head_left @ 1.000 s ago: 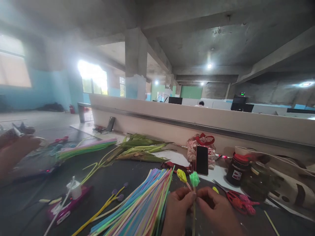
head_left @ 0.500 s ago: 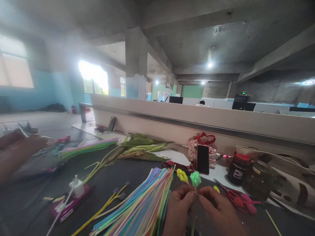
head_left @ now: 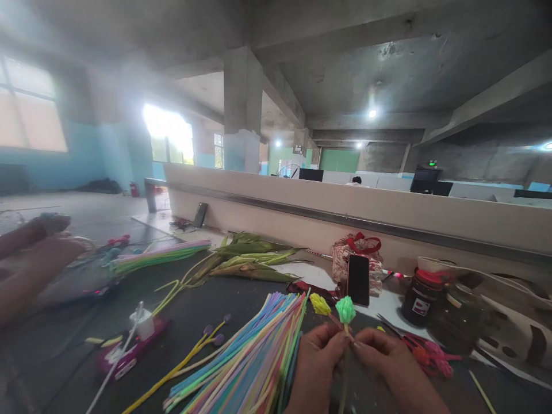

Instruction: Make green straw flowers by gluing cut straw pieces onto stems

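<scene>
My left hand pinches the thin pale stem of a small green craft flower, which stands upright above my fingers. Just left of it is a yellow craft flower. Its pinkish stem runs down behind my left fingers; whether they hold it too, I cannot tell. My right hand is closed, thumb and forefinger pressed together against the same pale stem just below the green head. Close by on the left lies a thick bundle of pastel fuzzy craft stems. A yellow stem with purple balls rests beyond the bundle.
Right of my hands are scissors, pink-red craft pieces, a dark red-lidded jar and a glass jar. Ahead are a phone, a patterned bag and corn husks. Left are a purple power strip and another person's hands.
My right fingertips have shifted slightly away from my left ones along the stem. The view has moved a little. At the far left, the other person's hands have moved.
</scene>
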The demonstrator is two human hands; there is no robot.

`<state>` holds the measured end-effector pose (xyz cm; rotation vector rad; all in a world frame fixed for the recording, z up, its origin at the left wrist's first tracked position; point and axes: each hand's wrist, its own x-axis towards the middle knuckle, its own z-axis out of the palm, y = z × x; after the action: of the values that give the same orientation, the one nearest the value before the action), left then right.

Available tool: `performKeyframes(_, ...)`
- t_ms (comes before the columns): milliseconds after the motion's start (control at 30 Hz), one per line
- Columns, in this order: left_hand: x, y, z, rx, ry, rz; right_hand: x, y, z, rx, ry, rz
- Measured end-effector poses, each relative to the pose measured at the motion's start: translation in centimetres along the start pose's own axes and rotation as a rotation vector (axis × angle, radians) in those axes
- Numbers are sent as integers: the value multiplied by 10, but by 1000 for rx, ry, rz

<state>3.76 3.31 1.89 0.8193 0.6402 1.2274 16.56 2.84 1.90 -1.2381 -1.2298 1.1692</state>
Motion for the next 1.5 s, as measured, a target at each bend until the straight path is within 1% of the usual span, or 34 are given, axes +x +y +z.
performKeyframes(100, 3, -4, -3, 15, 18, -3, -4, -6, 4, -117, 48, -103)
performKeyframes(167, 4, -4, -4, 20, 33, -4, -9, -12, 9, -290, 93, -207)
performKeyframes(267, 1, -1, -3, 32, 56, -12, -16, -16, 13, -607, 139, -398)
performKeyframes(433, 0, 2, -2, 54, 44, -22, -15, -11, 5, -993, 135, -696)
performKeyframes(533, 3, -2, -4, 41, 58, -39, -12, -7, 0, -1120, 166, -866)
performKeyframes(600, 5, -4, -5, 18, 60, -52, -13, -5, 1, -1154, 213, -918)
performKeyframes(667, 6, -5, -5, -9, 52, -55, -14, -4, 5, -1166, 255, -941)
performKeyframes(733, 5, -4, -5, -34, 32, -44, -16, -3, 10, -1134, 292, -924)
performKeyframes(767, 4, -2, -4, -37, 20, -37, -17, -4, 11, -1083, 277, -890)
performKeyframes(800, 4, -1, -4, -32, 11, -27, -18, -5, 12, -1004, 249, -827)
performKeyframes(867, 2, 3, -4, 2, 3, -2, -19, -8, 12, -803, 198, -642)
performKeyframes(933, 0, 5, -4, 55, 9, 16, -19, -11, 11, -648, 201, -465)
performKeyframes(1000, -1, 7, -4, 83, 22, 33, -20, -12, 12, -590, 235, -372)
performKeyframes(1067, -1, 7, -4, 69, 30, 43, -21, -11, 15, -584, 231, -360)
performKeyframes(1200, -1, 7, -3, 51, 47, 38, -21, -7, 23, -660, 202, -400)
performKeyframes(1300, -1, 7, -3, 53, 67, 40, -19, -8, 28, -736, 240, -429)
performKeyframes(1367, -1, 7, -2, 53, 77, 43, -17, -9, 31, -696, 254, -416)
performKeyframes(1500, -3, 10, -2, 69, 120, 43, -14, -8, 33, -482, 227, -307)
